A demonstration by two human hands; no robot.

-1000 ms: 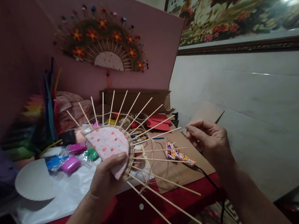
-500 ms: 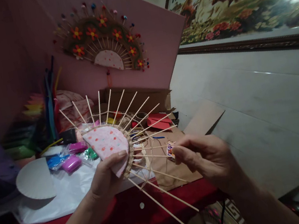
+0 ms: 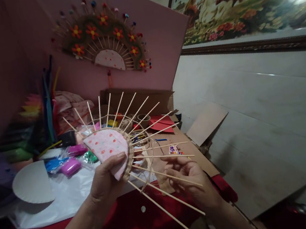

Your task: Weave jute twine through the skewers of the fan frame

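My left hand (image 3: pixel 109 177) grips a half-round fan frame (image 3: pixel 106 144), its thumb on the pink dotted cloth face and other fingers behind. Thin wooden sticks (image 3: pixel 165 203) radiate from the curved edge, where a band of twine (image 3: pixel 130 150) is woven between them. Loose twine also loops among the sticks farther out. My right hand (image 3: pixel 189 177) is among the lower right sticks, partly behind one. Its fingers are curled together at the loose twine, which seems to run into them; the pinch is partly hidden.
A finished flowered fan (image 3: pixel 103 36) hangs on the pink board behind. On the red-covered table lie a white half disc (image 3: pixel 32 184), bagged coloured clay (image 3: pixel 70 166), red paper (image 3: pixel 162 122) and cardboard (image 3: pixel 162 168). A tiled wall (image 3: pixel 257 104) rises at the right.
My right hand has moved down and left, from the stick tips to behind a lower stick. The fan frame in my left hand has shifted only slightly.
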